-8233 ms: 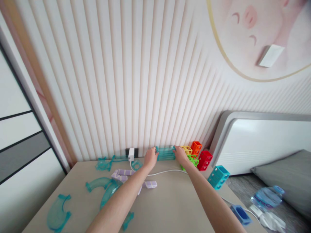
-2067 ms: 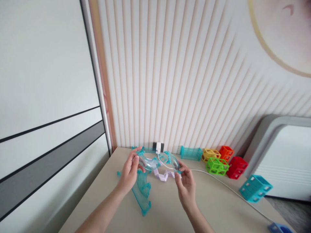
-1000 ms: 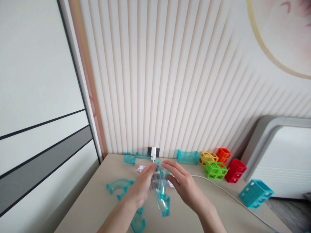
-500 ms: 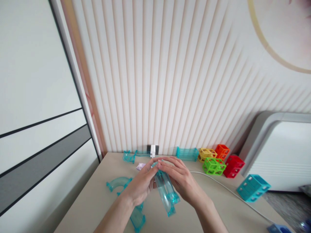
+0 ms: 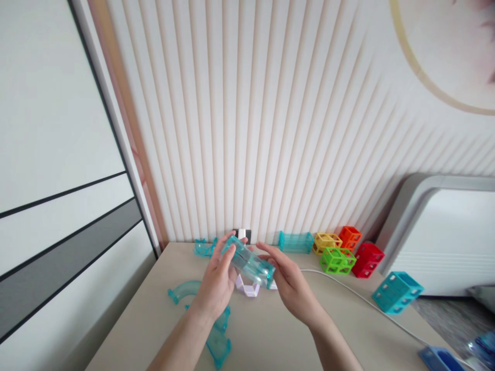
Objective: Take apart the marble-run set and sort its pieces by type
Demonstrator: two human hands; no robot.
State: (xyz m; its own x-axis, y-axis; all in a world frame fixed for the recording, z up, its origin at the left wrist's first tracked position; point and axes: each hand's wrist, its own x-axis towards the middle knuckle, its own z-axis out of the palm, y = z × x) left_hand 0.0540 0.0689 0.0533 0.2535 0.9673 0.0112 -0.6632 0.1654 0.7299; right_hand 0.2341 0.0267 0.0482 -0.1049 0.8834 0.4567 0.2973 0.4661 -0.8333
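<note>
My left hand (image 5: 218, 275) grips a clear teal marble-run track piece (image 5: 249, 264), thumb on top and fingers behind it. The piece tilts down to the right, above the table. At its lower end is my right hand (image 5: 290, 281), fingers stretched out and apart; whether they touch the piece I cannot tell. Beneath the held piece a pale purple angular object (image 5: 247, 286) shows in part. Beside my left forearm lie a curved teal track piece (image 5: 185, 289) and another teal track piece (image 5: 219, 346), partly hidden.
Along the wall stand a teal track section (image 5: 296, 242), a white plug (image 5: 242, 234) and yellow (image 5: 327, 243), green (image 5: 338, 260), orange (image 5: 350, 238) and red (image 5: 368, 259) block frames. A white cable (image 5: 359, 292) runs past a teal block (image 5: 397, 292) to a blue object (image 5: 439, 359).
The held track piece has swung from pointing toward me to pointing right. My right hand has moved away from its upper end to its lower end. The purple object now shows beneath.
</note>
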